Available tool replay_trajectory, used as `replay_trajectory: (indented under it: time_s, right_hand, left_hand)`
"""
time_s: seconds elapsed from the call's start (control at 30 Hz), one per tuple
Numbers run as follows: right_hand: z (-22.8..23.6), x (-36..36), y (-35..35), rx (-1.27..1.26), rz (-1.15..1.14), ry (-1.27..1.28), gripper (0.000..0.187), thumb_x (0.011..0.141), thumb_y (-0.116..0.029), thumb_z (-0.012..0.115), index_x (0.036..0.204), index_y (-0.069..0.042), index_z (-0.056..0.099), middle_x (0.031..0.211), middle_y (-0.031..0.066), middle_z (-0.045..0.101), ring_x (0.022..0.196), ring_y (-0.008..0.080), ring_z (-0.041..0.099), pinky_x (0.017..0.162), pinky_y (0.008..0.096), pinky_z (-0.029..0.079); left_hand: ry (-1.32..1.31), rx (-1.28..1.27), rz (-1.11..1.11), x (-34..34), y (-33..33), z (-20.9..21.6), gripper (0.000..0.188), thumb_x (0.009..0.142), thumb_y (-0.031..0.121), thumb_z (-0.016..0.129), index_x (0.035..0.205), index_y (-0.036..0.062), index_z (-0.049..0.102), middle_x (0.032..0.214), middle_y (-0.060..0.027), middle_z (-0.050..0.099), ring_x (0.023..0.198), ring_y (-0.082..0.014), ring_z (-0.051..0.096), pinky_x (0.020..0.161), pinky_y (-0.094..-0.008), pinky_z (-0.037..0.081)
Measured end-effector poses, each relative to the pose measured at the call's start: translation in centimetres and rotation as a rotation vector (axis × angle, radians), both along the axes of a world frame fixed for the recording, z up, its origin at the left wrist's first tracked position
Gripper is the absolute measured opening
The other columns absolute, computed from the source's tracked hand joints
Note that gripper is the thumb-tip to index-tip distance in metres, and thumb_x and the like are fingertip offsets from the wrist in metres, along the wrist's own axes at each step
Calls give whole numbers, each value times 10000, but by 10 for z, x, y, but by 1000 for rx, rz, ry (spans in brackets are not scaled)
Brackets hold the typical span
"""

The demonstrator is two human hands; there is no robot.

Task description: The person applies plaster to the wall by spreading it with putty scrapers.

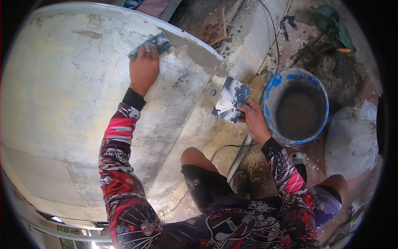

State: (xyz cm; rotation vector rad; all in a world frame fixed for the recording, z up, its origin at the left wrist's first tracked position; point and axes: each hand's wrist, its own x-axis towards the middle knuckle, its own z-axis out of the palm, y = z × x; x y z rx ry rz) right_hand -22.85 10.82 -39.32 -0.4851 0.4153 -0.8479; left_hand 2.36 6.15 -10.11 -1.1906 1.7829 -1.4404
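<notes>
My left hand (144, 69) grips a dark flat putty scraper (156, 45) and presses it to a large pale, patchy panel (103, 91) near its white upper edge. White filler lies on the panel around the blade, and a bare grey-brown strip (195, 56) runs along the edge to the right. Held between thumb and fingers of my right hand (253, 119) is a square dark scraper plate (232, 99), smeared with white filler. This plate is apart from the panel, left of a blue-rimmed bucket (296, 106). The inside of the bucket looks dark and grimy.
A clear plastic bag (352, 141) lies below the bucket at right. Beyond the bucket are a heap of dark rubble (336, 70) and a green cloth or bag (331, 25). A black cable (274, 37) crosses the floor. A speckled board (210, 27) sits past the panel's edge.
</notes>
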Motion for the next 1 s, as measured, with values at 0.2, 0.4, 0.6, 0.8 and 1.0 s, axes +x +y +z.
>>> replay_trajectory:
  time_s: [0.2, 0.4, 0.6, 0.8, 1.0]
  right_hand:
    - [6, -9, -4, 21, -35, 28, 188, 978, -97, 525, 1140, -76, 617, 984, -5, 667, 785, 93, 653, 656, 268, 542]
    - [16, -12, -9, -5, -111, 4, 209, 974, -88, 535, 1171, -80, 605, 1032, -5, 670, 861, 95, 666, 691, 283, 570]
    - [16, -10, -10, 9, -175, -125, 217, 972, -76, 532, 1179, -72, 596, 1043, -4, 664, 886, 103, 661, 723, 305, 598]
    - [7, -13, -19, -39, -184, -47, 191, 977, -69, 529, 1150, -60, 610, 1034, 2, 663, 871, 105, 652, 715, 304, 591]
    - [16, -18, -22, -65, -150, -79, 178, 980, -80, 546, 1139, -56, 622, 986, -7, 673, 812, 79, 646, 673, 276, 566]
  left_hand:
    - [301, 154, 16, -35, 19, -23, 323, 850, 97, 588, 1160, 29, 648, 960, -152, 694, 921, -272, 637, 629, -440, 509]
    - [1712, 249, 131, -71, 50, -77, 141, 936, 81, 606, 1048, 12, 656, 725, -64, 624, 653, -130, 544, 604, -330, 454]
    - [2098, 200, 118, -96, 70, -117, 132, 966, 104, 605, 975, -14, 664, 766, 12, 632, 697, -33, 492, 616, -245, 421]
    - [1693, 149, 297, -102, 92, -134, 147, 946, 118, 619, 931, -28, 620, 783, -139, 650, 659, -229, 617, 595, -347, 457]
    - [1287, 336, -34, -76, 123, -162, 66, 873, -8, 597, 936, -3, 579, 813, -202, 570, 694, -398, 574, 604, -439, 466]
